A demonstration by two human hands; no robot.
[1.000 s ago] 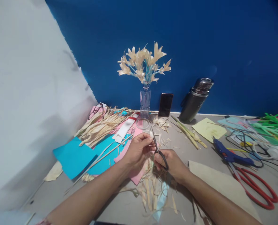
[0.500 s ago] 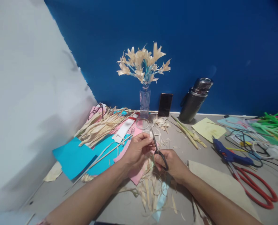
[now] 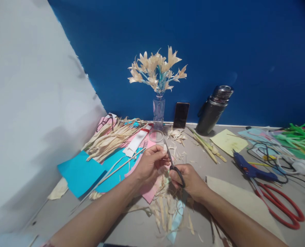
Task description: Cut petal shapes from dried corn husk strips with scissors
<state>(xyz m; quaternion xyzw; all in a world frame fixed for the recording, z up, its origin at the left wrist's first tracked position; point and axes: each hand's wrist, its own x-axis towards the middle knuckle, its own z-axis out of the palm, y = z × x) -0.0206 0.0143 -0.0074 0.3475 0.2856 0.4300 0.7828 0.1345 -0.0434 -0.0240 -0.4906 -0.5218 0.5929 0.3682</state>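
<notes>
My right hand (image 3: 187,178) is closed around the black handles of a small pair of scissors (image 3: 169,153), whose blades point up and away from me. Close beside the blades, my left hand (image 3: 154,161) is pinched on a small pale piece of husk (image 3: 165,148), mostly hidden by the fingers. Below both hands lie husk scraps (image 3: 165,209) and thin strips, partly over pink paper (image 3: 151,193). Just beyond the fingertips is a roll of clear tape (image 3: 156,136).
Husk flowers (image 3: 157,68) stand in a clear vase (image 3: 159,111) at the back, beside a phone (image 3: 181,115) and a dark flask (image 3: 214,111). Dried husks (image 3: 116,135) and blue paper (image 3: 82,173) lie left; a glue gun (image 3: 254,168) and red-handled scissors (image 3: 283,206) lie right.
Hardly anything differs. Both hands keep their places, with the scissors and the pale piece at most slightly shifted.
</notes>
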